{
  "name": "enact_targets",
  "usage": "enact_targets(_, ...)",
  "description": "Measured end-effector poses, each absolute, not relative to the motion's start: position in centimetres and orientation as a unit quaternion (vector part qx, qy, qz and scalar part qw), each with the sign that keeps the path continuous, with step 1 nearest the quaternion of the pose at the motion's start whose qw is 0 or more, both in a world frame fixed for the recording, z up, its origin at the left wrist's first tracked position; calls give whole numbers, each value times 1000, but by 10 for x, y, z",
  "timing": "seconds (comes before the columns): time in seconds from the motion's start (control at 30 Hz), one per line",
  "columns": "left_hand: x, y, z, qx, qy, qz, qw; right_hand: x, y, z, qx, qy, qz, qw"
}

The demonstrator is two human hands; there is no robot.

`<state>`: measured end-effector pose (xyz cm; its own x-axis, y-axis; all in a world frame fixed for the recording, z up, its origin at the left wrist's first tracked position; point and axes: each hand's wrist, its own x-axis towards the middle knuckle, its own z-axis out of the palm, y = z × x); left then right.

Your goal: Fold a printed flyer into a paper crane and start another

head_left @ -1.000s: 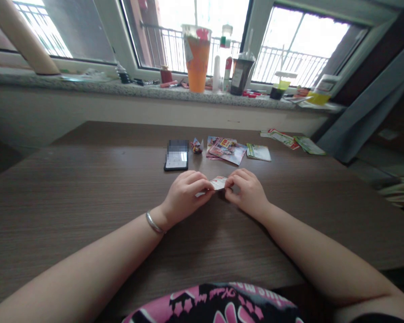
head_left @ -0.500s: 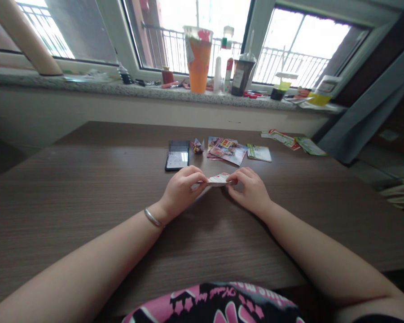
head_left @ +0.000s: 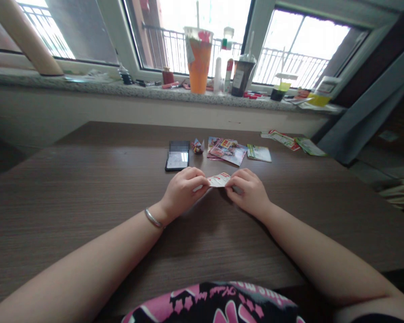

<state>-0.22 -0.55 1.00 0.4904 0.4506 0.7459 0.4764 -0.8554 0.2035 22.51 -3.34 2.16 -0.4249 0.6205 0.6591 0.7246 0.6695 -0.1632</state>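
Brown wood table (head_left: 87,193) up front: left hand (head_left: 183,190) is curled tight on the left end of a small white-and-red folded paper (head_left: 218,180), right hand (head_left: 249,190) pinches its right end. Paper's long axis runs side to side just above the table, both hands equally close.

Home room, wooden table (head_left: 87,188), cluttered windowsill (head_left: 121,89)
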Motion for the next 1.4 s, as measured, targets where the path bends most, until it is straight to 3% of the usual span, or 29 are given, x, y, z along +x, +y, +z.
enact_targets(0.13, -1, -8, 11, -850, -291, -438, -19, 225, -34, 22, -395, -841, -84, 361)
enact_targets(0.37, -3, -2, 6, -787, -416, -417, -186, 226, -33, 20, -404, -835, -84, 365)
enact_targets(0.53, 0, 1, 7, -739, -372, -423, -369, 226, -33, 19, -416, -842, -77, 336)
enact_targets(0.7, 4, -4, 11, -675, -369, -445, -459, 227, -32, 18, -406, -856, -91, 305)
enact_targets(1.07, 2, -2, 2, -698, -416, -431, -391, 229, -28, 15, -412, -851, -32, 323)
enact_targets(1.4, -1, -14, 19, -838, -364, -381, -145, 229, -28, 14, -484, -797, 3, 361)
